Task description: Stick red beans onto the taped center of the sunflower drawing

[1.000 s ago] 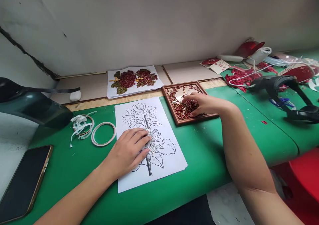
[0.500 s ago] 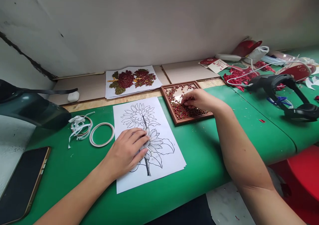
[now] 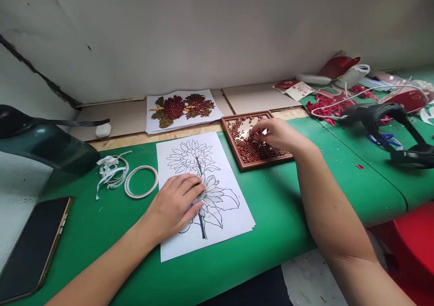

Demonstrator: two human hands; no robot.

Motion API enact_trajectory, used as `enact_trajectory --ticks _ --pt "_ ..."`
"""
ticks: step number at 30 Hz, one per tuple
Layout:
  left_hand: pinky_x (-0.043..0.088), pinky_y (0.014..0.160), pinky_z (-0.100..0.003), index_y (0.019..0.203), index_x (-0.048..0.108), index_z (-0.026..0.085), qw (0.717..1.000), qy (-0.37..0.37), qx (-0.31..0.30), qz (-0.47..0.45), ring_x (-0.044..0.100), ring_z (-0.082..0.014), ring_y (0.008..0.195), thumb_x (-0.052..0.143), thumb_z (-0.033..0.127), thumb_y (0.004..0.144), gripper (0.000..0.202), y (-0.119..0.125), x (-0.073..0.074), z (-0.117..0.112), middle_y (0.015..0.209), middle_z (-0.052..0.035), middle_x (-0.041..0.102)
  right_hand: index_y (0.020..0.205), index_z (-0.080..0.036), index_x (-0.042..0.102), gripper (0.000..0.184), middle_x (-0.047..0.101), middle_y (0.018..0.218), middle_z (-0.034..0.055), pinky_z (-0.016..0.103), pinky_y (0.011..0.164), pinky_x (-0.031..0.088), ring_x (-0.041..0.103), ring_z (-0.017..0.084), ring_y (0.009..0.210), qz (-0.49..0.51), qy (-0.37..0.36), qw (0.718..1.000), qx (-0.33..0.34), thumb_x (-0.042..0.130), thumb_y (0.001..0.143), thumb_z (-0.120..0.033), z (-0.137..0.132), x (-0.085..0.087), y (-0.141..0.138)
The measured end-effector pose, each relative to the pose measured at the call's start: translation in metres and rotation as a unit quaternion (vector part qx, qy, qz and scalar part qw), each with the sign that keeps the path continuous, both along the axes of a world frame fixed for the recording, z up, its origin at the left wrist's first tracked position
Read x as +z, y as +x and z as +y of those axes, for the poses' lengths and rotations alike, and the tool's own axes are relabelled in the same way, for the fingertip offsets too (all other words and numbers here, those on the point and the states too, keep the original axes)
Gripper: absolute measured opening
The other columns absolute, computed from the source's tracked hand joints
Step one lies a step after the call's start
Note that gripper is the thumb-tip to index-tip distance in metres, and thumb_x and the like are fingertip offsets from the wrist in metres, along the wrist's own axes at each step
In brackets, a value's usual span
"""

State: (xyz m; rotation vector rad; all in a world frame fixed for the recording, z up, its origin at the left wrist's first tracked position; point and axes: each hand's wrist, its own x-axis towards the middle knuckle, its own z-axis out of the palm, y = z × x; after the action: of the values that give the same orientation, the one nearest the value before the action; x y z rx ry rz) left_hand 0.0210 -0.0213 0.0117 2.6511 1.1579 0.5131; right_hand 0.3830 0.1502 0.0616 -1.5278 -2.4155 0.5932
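Observation:
My left hand [image 3: 176, 203] lies flat with fingers stretched on a white sheet [image 3: 203, 193] printed with a black outline of sunflowers. My right hand [image 3: 276, 135] hovers over a brown wooden tray [image 3: 242, 165] of red beans [image 3: 252, 150], fingertips pinched together on a few beans. The tray sits just right of the sheet on the green table [image 3: 278, 197].
A finished bean picture on paper [image 3: 181, 108] lies behind the sheet. A tape ring [image 3: 141, 182] and white tape scraps [image 3: 110, 170] sit left of it, a dark phone [image 3: 32, 247] at the near left. A black headset [image 3: 389, 120] and red scraps [image 3: 330, 105] clutter the right.
My right hand rose from deep in the beans and drew its fingers into a pinch above the tray. My left hand stayed on the sheet.

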Motion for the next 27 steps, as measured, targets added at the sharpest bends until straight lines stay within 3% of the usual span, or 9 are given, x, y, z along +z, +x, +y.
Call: enact_trajectory --ticks 4,10,18,22,27 --pt "0.051 0.109 -0.050 0.142 0.059 0.018 1.000 -0.002 -0.002 0.004 0.053 -0.0294 0.136 0.052 0.031 0.107 0.038 0.000 0.000 0.001 0.143 -0.0106 0.064 0.096 -0.026 0.080 0.019 0.075 0.111 0.0064 0.040 0.091 0.050 0.067 0.028 0.106 -0.023 -0.032 0.998 0.051 0.070 0.084 -0.037 -0.008 0.008 -0.008" --pt "0.050 0.109 -0.049 0.142 0.058 0.019 1.000 -0.007 -0.003 0.001 0.053 -0.0289 0.135 0.052 0.030 0.107 0.037 -0.001 0.000 0.000 0.142 -0.0108 0.063 0.088 -0.026 0.081 0.014 0.079 0.094 0.0014 0.034 0.074 0.050 0.069 0.023 0.084 -0.095 -0.118 0.987 0.054 0.071 0.078 -0.026 -0.013 0.005 -0.021" --pt "0.050 0.108 -0.049 0.140 0.058 0.020 1.000 -0.011 -0.002 -0.006 0.054 -0.0288 0.133 0.052 0.028 0.107 0.035 -0.001 0.000 0.000 0.140 -0.0115 0.063 0.078 -0.025 0.078 0.014 0.078 0.083 0.0003 0.033 0.069 0.046 0.068 0.022 0.076 -0.116 -0.107 0.986 0.048 0.064 0.078 -0.021 -0.013 0.004 -0.020" --pt "0.050 0.108 -0.048 0.140 0.058 0.020 1.000 -0.015 -0.002 -0.010 0.054 -0.0286 0.134 0.053 0.029 0.107 0.035 -0.001 0.000 0.000 0.140 -0.0112 0.063 0.083 -0.023 0.075 0.014 0.077 0.088 0.0044 0.034 0.070 0.045 0.066 0.023 0.079 -0.086 -0.097 0.990 0.062 0.063 0.083 -0.029 -0.011 0.005 -0.017" --pt "0.049 0.108 -0.048 0.139 0.058 0.019 1.000 -0.015 -0.003 -0.011 0.054 -0.0280 0.133 0.052 0.029 0.107 0.034 -0.001 0.000 0.000 0.140 -0.0113 0.062 0.088 -0.023 0.063 0.020 0.070 0.089 0.0069 0.033 0.072 0.039 0.059 0.023 0.081 -0.056 -0.030 0.998 0.031 0.052 0.094 -0.038 -0.011 0.006 -0.020"
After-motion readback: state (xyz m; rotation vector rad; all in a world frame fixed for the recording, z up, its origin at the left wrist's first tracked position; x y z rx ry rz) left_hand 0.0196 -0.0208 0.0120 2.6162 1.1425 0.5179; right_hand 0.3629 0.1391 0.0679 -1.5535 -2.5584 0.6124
